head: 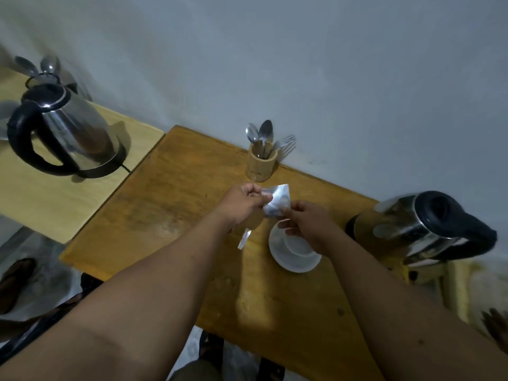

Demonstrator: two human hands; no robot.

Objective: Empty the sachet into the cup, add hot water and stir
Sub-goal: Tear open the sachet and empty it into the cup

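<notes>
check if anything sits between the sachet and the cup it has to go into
Nothing visible does. Both hands, left and right, hold the sachet just above the cup on its saucer. The right hand covers part of the cup, so its mouth is not fully seen.

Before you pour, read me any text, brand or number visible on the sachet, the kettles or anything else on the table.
No text can be read in this view.
Sachet, held between left hand and right hand: silver with a dark patch, print too blurred to read.
Torn strip on the table: no legible print.
Right kettle and left kettle: no label readable.
Bamboo cutlery holder: a faint mark, unreadable.
</notes>
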